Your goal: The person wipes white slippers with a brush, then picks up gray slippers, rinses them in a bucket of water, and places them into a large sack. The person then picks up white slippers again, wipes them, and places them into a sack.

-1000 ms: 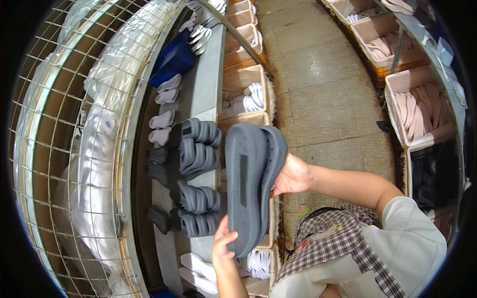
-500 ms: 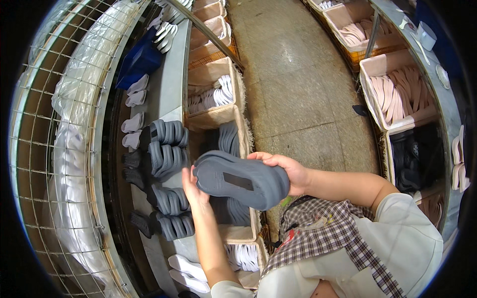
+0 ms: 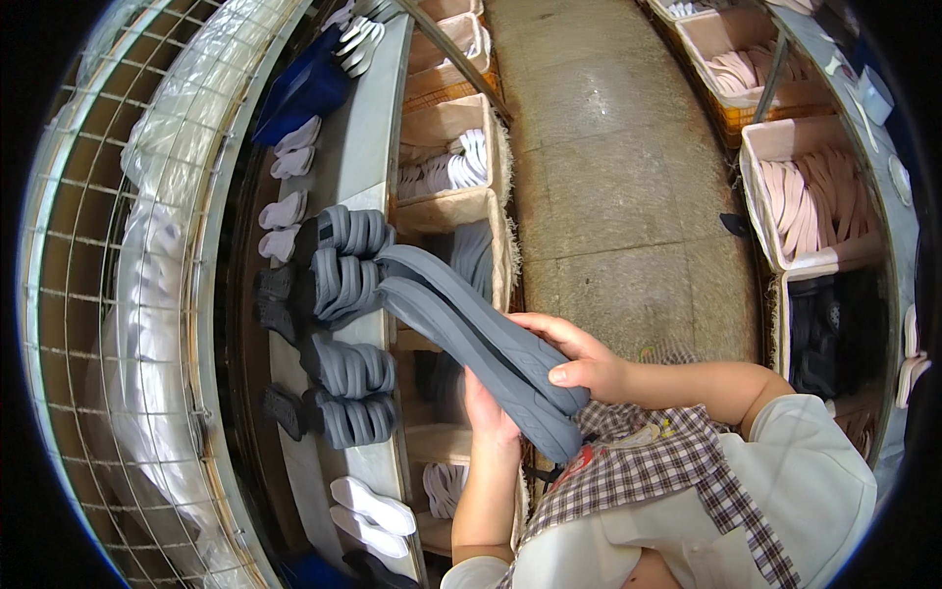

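Note:
A pair of grey shoe soles (image 3: 461, 324) is held tilted side by side in front of me, over a lined basket, with a dark gap between them. My right hand (image 3: 574, 358) is closed on their near end, fingers over the far side and thumb on the upper sole. My left hand (image 3: 489, 407) grips the lower sole from beneath; part of its fingers is hidden behind it. The far ends reach toward stacked grey soles (image 3: 343, 285) on the bench to the left.
A long grey bench (image 3: 363, 152) on the left carries grey, black and white soles (image 3: 368, 515). Lined baskets (image 3: 498, 221) stand along it. Across the aisle, another basket (image 3: 756, 211) holds pale pink soles. A wire mesh (image 3: 108, 294) runs along the far left.
The grey soles have turned from a flat, bottom-up view to a side view, their far ends swinging up and left. My left hand has moved down and right beneath them.

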A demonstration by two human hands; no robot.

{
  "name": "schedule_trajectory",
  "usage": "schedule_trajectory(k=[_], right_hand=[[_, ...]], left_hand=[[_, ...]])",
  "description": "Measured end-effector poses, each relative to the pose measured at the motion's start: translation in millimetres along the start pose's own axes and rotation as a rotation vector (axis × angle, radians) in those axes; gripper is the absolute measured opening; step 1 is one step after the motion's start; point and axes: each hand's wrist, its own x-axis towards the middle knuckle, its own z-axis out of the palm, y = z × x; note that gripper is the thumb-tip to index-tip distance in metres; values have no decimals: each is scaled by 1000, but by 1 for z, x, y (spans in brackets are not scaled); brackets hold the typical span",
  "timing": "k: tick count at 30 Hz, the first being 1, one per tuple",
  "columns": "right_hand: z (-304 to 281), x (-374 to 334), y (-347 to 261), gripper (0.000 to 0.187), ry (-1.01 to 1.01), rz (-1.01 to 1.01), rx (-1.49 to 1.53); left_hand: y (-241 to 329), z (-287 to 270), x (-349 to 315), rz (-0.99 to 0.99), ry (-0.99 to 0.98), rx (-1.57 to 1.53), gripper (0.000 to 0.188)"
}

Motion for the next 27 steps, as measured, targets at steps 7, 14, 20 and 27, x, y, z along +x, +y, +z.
schedule_trajectory(k=[7,14,20,27], right_hand=[[1,-7,-2,79,-94,-92,-178],[-7,-14,4,72,-153,-187,-474],[-2,-12,3,79,-153,-104,-268],[20,33,-4,93,-175,204,-477]], left_hand=[[5,-5,12,222,-89,24,50],[2,-3,10,118,-185,-86,48],[12,-8,11,174,-83,245,43],[35,-2,-12,570,203,459,51]])
